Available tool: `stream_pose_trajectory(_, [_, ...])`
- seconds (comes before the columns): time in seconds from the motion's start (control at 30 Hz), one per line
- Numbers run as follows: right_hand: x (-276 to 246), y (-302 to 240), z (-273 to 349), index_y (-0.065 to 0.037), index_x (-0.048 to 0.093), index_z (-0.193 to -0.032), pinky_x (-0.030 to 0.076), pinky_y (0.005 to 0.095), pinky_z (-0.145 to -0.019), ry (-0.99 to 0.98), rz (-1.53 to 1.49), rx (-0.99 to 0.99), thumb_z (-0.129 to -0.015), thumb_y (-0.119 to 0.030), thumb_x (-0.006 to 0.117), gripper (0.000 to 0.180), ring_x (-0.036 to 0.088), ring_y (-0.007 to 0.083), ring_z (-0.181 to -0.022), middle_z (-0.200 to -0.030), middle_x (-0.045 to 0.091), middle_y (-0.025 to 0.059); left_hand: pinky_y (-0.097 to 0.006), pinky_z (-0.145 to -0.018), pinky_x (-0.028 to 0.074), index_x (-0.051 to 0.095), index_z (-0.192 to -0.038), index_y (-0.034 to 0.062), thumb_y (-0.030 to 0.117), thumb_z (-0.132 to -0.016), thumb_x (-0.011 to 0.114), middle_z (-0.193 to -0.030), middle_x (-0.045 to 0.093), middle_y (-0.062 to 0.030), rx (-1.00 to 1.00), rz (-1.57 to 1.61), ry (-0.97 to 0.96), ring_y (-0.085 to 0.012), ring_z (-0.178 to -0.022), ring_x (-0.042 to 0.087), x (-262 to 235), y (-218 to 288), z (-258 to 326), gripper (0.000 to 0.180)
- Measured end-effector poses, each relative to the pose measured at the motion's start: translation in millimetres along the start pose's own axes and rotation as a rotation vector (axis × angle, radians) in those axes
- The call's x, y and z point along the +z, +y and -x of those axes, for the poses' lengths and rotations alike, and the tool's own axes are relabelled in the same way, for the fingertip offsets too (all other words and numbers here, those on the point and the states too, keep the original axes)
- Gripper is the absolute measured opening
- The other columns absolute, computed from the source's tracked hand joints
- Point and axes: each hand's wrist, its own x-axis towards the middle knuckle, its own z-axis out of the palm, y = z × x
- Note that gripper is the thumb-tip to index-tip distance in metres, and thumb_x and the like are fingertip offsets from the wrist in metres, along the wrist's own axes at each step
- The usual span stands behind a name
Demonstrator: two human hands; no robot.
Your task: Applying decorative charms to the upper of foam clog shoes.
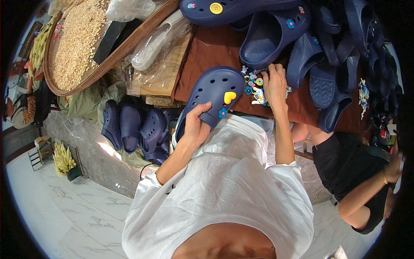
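My left hand grips the heel end of a navy blue clog that carries a yellow heart charm and a small blue flower charm. The clog's toe points away from me over the brown cloth. My right hand reaches into a small heap of colourful shoe charms on that cloth, fingers pinched among them. Whether a charm is held between the fingers is hidden.
A pile of navy clogs fills the table's far and right side. More clogs sit lower on the left. A round woven tray of grain lies at upper left. Another person in black stands at right.
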Motion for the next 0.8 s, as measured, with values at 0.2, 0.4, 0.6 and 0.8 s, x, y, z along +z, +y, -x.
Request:
stream_pose_trajectory(0.2, [-23, -20, 8, 0.0, 0.056, -0.092, 0.046, 0.0449, -0.073, -0.017, -0.015, 0.027, -0.083, -0.008, 0.061, 0.013, 0.056, 0.0357, -0.087, -0.092, 0.056, 0.0166, -0.039, -0.094, 0.048, 0.047, -0.121, -0.004, -0.001, -0.083, 0.058, -0.116, 0.058, -0.0174, 0.024, -0.014, -0.026, -0.0278, -0.105, 0.059, 0, -3, 2, 0.04])
stream_pose_trajectory(0.4, [-57, -45, 13, -0.003, 0.056, -0.093, 0.047, 0.0398, -0.069, 0.005, -0.12, 0.075, -0.085, -0.007, 0.06, 0.009, 0.06, 0.0314, -0.078, -0.082, 0.059, 0.0143, -0.037, -0.094, 0.047, 0.048, -0.121, -0.0031, -0.001, -0.083, 0.059, -0.114, 0.058, -0.0147, 0.04, -0.037, -0.018, -0.0246, -0.104, 0.059, -3, -3, 5, 0.039])
stream_pose_trajectory(0.6, [-53, -67, 20, -0.004, 0.059, -0.105, 0.044, 0.0228, -0.07, -0.185, -0.882, 0.165, -0.089, -0.007, 0.061, 0.017, 0.055, 0.0081, -0.078, -0.087, 0.061, 0.0011, -0.035, -0.091, 0.048, 0.05, -0.119, -0.0018, 0.0, -0.084, 0.06, -0.112, 0.059, -0.0123, 0.062, -0.117, 0.015, -0.022, -0.101, 0.06, 5, -6, 11, 0.037])
stream_pose_trajectory(0.8, [-31, -76, 27, -0.003, 0.063, -0.094, 0.043, 0.0235, -0.064, -0.164, -0.794, 0.115, -0.086, -0.01, 0.065, 0.011, 0.054, 0.0096, -0.072, -0.082, 0.058, 0.0018, -0.035, -0.088, 0.049, 0.052, -0.114, -0.0054, 0.005, -0.084, 0.061, -0.108, 0.061, -0.0134, 0.083, -0.167, 0.046, -0.0225, -0.098, 0.061, 9, -12, 14, 0.033])
